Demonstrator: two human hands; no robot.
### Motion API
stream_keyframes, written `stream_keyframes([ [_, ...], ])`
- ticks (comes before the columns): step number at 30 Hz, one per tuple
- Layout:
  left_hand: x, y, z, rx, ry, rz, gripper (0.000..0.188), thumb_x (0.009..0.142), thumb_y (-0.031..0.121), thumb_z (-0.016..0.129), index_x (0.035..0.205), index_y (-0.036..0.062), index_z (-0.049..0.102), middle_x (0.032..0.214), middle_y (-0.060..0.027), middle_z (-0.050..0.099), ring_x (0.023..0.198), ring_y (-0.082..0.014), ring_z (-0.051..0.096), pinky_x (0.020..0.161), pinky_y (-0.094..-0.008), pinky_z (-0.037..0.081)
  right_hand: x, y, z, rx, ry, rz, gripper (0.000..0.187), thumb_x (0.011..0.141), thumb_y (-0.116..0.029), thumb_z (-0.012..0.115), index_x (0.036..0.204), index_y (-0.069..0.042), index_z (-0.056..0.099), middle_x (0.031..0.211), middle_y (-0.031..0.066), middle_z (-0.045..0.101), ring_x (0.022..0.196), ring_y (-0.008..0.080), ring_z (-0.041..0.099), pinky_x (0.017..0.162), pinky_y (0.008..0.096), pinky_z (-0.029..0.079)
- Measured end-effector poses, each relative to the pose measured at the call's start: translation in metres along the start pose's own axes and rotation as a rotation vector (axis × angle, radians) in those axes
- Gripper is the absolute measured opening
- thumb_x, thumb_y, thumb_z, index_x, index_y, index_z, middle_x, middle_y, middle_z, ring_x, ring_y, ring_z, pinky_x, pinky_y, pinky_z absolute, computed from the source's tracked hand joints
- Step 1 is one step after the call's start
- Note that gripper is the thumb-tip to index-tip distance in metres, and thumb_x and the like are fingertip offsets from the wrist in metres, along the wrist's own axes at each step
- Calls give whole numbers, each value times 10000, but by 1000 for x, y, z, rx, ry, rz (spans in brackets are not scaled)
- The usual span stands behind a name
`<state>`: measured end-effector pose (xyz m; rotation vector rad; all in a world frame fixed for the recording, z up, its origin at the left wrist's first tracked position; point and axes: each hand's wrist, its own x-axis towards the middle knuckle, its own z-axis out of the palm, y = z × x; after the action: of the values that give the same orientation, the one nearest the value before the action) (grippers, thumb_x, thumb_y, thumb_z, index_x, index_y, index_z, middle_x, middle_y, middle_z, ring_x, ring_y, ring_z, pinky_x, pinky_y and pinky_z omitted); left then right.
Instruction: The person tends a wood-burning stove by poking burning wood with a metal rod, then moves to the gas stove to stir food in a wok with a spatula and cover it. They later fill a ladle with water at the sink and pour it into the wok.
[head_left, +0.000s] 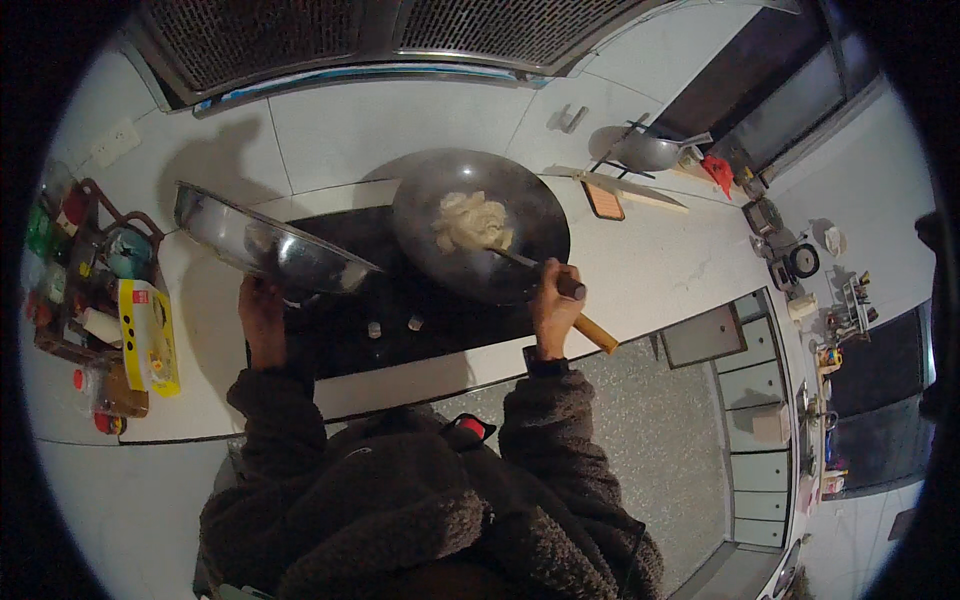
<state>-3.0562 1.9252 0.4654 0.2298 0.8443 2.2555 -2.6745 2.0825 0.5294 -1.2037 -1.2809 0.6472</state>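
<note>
Two hands work at the black stove [370, 300], which is set into the white desk [660, 270]. Left hand [262, 318] is closed on the rim of a steel bowl [268, 245], held tilted over the stove's left side. Right hand [553, 305] grips the wooden handle of a wok [480, 235] on the stove's right side, apparently together with a spatula [520, 262]. Pale food [470, 222] lies inside the wok.

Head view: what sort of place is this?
Most likely a home kitchen: a dark round metal wok holding pale food sits on a black cooktop, with a metal extractor hood above the white tiled wall.
</note>
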Motion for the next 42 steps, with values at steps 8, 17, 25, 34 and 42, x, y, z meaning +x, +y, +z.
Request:
stream_keyframes([
  [8,11,-2,-10,-57,-8,13,145,938,145,444,980,56,550,872,-18,524,746,-120,481,747,-274,442,21,9,36,76,3,-13,219,878,-194,595,801,8,562,618,43,555,539,103,486,502,261,406],
  [17,7,-3,-7,-69,-47,-49,177,949,164,437,1049,61,542,910,-7,536,794,-106,499,705,-226,433,84,-87,-18,-149,-195,-4,299,864,-255,601,741,17,588,530,75,562,408,130,527,371,251,403],
  [25,17,-7,27,130,-51,59,182,915,201,543,1000,40,552,861,-23,577,748,-95,524,659,-250,437,70,-132,-73,-207,-463,-36,193,876,-174,571,939,7,588,658,64,589,556,113,582,472,226,451],
  [34,23,-41,167,765,-282,343,255,854,267,645,872,20,585,707,-34,597,628,-102,549,573,-244,445,51,-73,-137,-199,-610,-202,164,861,-21,559,1024,-2,553,778,51,595,743,115,576,708,256,473],
  [42,32,-155,271,1747,-613,694,288,776,259,657,885,5,580,800,-174,635,766,-337,625,654,-415,486,56,-57,-201,190,-141,-84,185,891,-140,572,1015,-2,574,766,104,628,703,187,639,667,299,521],
])
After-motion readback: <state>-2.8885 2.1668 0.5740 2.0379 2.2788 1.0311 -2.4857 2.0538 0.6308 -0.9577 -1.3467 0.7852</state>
